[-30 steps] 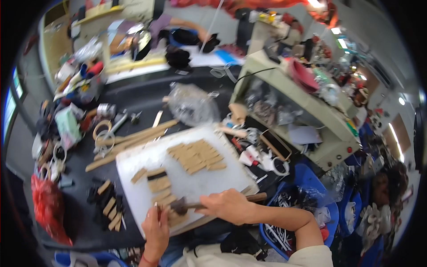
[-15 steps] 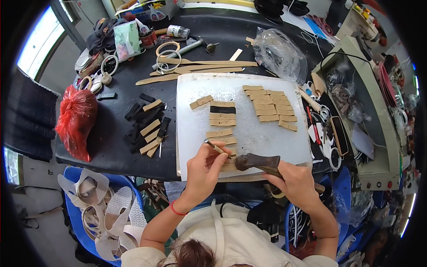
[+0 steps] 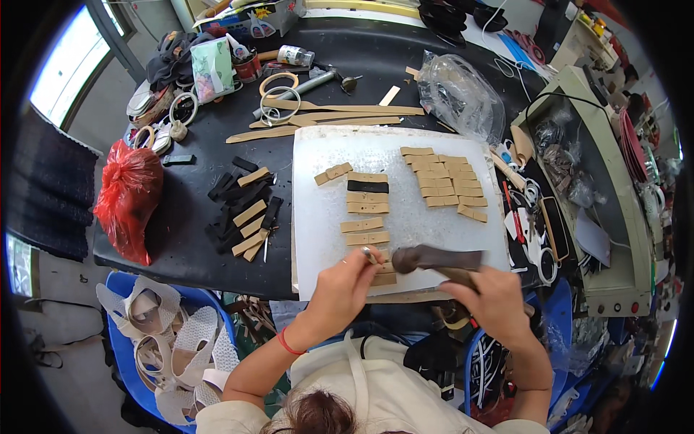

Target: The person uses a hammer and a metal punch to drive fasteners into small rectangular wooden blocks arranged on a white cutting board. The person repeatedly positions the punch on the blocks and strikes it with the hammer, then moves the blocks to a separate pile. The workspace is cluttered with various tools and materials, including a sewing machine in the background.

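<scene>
My left hand [image 3: 340,293] pinches a slim metal punch [image 3: 369,254] over the lowest tan strips of a column on the white board. My right hand [image 3: 495,304] is closed round the handle of a dark hammer [image 3: 441,258], whose slightly blurred head is just right of the punch. The tip of the punch is hidden by my fingers. Up the board from my hands run short tan strips [image 3: 365,225] with small holes, and one black strip [image 3: 367,186] among them. Tan strips in a block [image 3: 439,181] are laid out at the board's right.
The white board [image 3: 318,217] rests on a black table. Black and tan strips [image 3: 246,213] are heaped to its left, near a red plastic bag [image 3: 129,199]. Tools and scissors [image 3: 517,217] crowd the right side. A blue tub [image 3: 123,340] of pale straps stands below left.
The punch has tipped from leaning to the upper left to showing mostly its top end. The hammer remains close beside it, a little higher. The whole view has shifted slightly.
</scene>
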A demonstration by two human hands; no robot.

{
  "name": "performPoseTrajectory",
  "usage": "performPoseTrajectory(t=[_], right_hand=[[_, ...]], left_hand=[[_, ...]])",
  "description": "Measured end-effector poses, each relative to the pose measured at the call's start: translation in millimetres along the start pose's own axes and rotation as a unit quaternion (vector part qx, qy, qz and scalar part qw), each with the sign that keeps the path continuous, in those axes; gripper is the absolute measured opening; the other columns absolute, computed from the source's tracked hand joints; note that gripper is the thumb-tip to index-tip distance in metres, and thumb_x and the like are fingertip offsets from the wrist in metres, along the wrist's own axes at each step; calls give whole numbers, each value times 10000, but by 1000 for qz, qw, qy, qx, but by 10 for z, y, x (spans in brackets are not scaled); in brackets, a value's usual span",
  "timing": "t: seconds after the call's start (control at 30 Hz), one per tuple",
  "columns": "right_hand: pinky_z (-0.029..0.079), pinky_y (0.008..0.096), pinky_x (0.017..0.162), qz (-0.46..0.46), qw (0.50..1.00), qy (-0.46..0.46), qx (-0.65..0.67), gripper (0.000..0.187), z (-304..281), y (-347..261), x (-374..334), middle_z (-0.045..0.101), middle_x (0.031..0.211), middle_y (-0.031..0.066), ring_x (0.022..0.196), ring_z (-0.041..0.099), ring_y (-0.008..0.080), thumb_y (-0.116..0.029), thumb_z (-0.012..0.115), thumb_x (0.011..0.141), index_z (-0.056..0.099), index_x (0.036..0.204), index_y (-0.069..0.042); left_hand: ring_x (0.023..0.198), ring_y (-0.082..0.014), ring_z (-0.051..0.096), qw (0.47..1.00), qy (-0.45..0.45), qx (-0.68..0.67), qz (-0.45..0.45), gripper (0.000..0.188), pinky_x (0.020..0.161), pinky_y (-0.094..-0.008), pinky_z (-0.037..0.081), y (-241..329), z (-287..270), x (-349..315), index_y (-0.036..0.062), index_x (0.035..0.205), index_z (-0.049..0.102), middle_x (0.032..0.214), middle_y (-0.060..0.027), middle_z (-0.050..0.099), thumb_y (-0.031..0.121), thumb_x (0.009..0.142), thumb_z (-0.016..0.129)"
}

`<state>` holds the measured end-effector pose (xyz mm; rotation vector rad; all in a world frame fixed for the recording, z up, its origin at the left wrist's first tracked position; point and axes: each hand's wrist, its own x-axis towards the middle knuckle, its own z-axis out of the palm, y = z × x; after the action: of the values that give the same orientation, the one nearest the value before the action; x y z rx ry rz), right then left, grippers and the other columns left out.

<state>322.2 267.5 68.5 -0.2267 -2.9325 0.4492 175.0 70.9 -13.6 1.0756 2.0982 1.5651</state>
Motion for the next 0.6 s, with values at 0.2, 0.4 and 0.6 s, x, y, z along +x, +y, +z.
performPoseTrajectory(t=[0.2, 0.4, 0.6], right_hand=[[481, 369, 541, -115, 993, -11, -26, 280, -396, -275, 319, 636, 735, 109, 619, 636, 289, -266, 726, 833, 645, 943, -22], [440, 392, 428, -15, 999, -10, -51, 367, -82, -104, 202, 559, 573, 99, 491, 580, 307, -325, 689, 856, 464, 747, -56], [450, 393, 410, 1, 998, -32, -62, 366, 224, -143, -19, 545, 543, 94, 460, 578, 301, -345, 674, 868, 466, 745, -71]], left_hand=[[657, -339, 624, 968, -30, 211, 131, 237, 541, -435, 492, -6, 23, -41, 1, 1107, 499, 736, -171, 580, 7, 879, 565], [757, -297, 693, 992, 24, 116, 52, 163, 636, -340, 541, 12, 71, -1, -1, 1021, 568, 898, -167, 665, 11, 873, 636], [891, -160, 671, 972, 64, -200, -102, 194, 775, -302, 575, -73, -71, 0, -33, 1111, 505, 954, -124, 671, 24, 939, 572]])
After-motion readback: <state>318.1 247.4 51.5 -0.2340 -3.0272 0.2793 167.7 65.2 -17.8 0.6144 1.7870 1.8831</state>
